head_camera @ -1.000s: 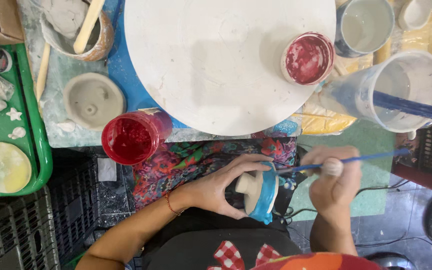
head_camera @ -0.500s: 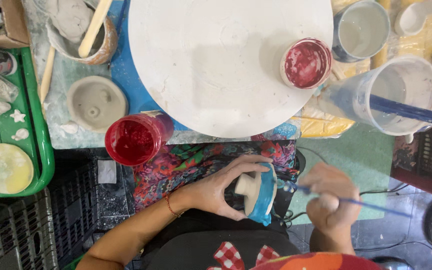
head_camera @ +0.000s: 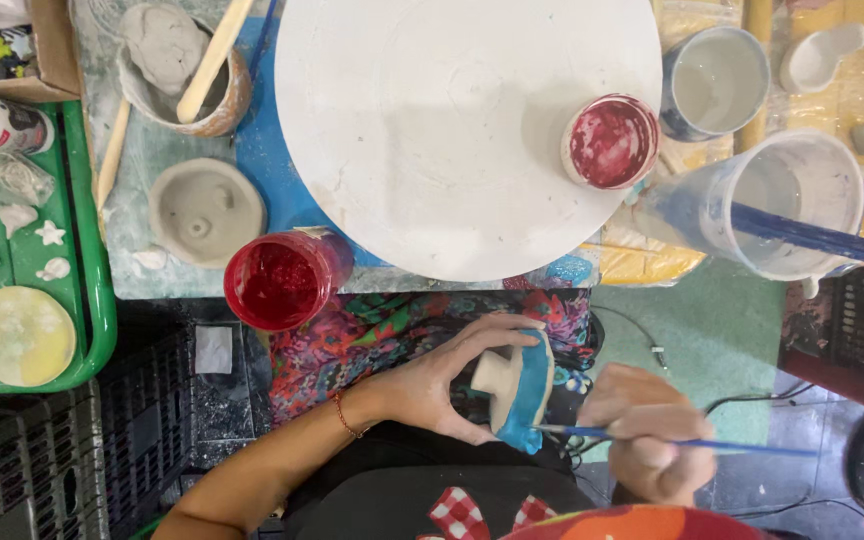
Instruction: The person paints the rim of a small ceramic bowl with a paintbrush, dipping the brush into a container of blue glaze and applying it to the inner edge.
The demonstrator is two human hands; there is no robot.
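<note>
Blue-glazed clay piece (head_camera: 527, 395), likely fragile and wet-slick, is gripped by left hand (head_camera: 442, 385) at its bare stem; brush (head_camera: 672, 442) is pinched by right hand (head_camera: 647, 435) at three o'clock.

The small clay piece (head_camera: 512, 385) in the left hand (head_camera: 442, 385) looks matt and pale where it is bare, and wet, glossy blue where it is painted. The brush (head_camera: 672, 440) in the right hand (head_camera: 647, 445) has a thin, smooth blue handle. The round board (head_camera: 452, 130) is chalky white and dull. The red paint jar (head_camera: 277, 280) is clear plastic and shiny. The grey clay bowl (head_camera: 202, 210) is rough and unglazed. The tray (head_camera: 92, 250) is smooth green plastic. The stick (head_camera: 214, 60) is plain wood.
</note>
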